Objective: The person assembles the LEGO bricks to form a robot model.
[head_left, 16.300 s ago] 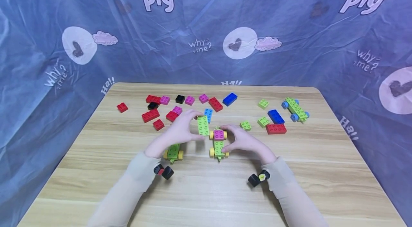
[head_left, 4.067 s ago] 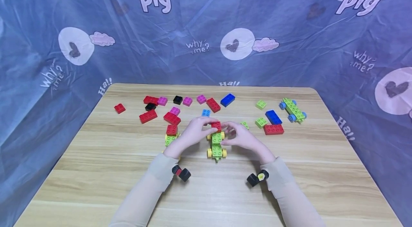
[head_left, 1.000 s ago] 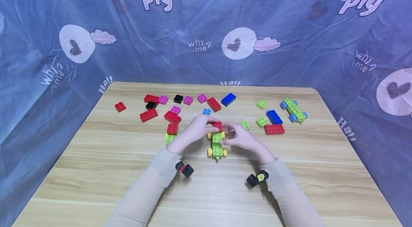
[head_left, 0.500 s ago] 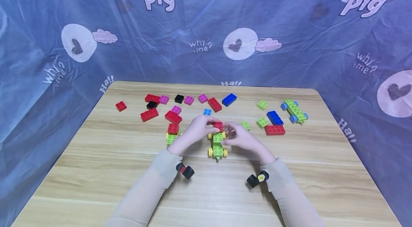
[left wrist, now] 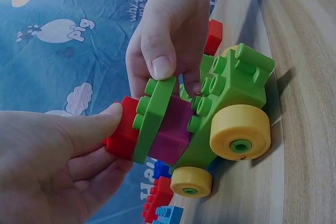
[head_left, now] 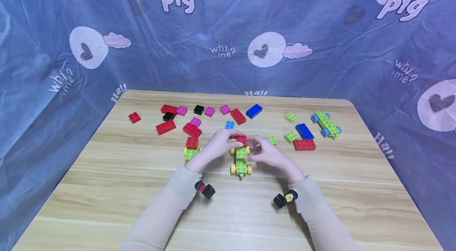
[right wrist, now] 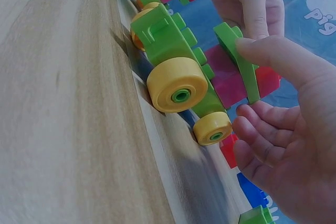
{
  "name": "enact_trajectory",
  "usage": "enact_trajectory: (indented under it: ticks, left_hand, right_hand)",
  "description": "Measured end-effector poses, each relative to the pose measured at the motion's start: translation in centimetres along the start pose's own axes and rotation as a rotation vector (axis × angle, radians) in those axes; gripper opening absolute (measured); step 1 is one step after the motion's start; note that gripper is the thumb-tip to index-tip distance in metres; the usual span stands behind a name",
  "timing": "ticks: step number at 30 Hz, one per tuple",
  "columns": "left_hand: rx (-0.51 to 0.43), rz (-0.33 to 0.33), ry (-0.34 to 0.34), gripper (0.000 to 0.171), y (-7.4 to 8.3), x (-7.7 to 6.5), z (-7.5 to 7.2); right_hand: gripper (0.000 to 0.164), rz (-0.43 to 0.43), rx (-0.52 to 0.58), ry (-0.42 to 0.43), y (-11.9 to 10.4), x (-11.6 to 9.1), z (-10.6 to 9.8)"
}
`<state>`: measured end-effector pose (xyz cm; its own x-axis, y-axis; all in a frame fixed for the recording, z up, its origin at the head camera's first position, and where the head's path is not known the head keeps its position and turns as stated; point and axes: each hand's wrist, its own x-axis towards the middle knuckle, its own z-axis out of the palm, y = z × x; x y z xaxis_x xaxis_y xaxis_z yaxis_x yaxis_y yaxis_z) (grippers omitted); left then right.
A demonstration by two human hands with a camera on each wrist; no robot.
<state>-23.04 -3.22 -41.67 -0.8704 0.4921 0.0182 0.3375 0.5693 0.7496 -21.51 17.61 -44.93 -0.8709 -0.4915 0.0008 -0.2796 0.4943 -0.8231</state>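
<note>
My left hand pinches a red brick between thumb and fingers. The brick sits on top of a flat green plate brick. Under that plate is a magenta brick, fixed to the far end of a green car base with yellow wheels. My right hand holds the plate, thumb on its near edge and fingertips at the opposite edge. Left of this car stands a similar one, topped by a red brick and partly hidden by my left wrist.
Red, magenta and black bricks lie scattered at the back left. A light blue brick is just beyond my left hand. To the right are green bricks, a blue brick, a red brick and a blue-wheeled green car base.
Since the oldest frame, the green plate has moved from my left hand onto the magenta brick, and red bricks now top both cars. Over the last second the hands stay almost still.
</note>
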Motion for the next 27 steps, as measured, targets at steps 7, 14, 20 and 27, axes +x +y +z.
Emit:
enact_trajectory:
  ticks: [7,14,20,27]
  left_hand:
    - [0.014,0.009,-0.002,0.038,0.18,-0.06,-0.06]
    - [0.021,0.012,-0.001,0.039,0.15,0.02,-0.05]
    - [0.014,-0.011,-0.008,0.038,0.25,0.06,-0.23]
    - [0.068,-0.014,-0.025,0.037,0.78,-0.04,-0.29]
  right_hand:
    - [0.063,-0.006,0.000,0.003,0.10,0.08,-0.06]
    - [0.063,-0.010,0.000,0.001,0.08,0.12,-0.19]
    - [0.064,-0.015,0.009,-0.006,0.01,0.12,-0.03]
    - [0.064,-0.008,0.010,-0.001,0.08,-0.02,0.10]
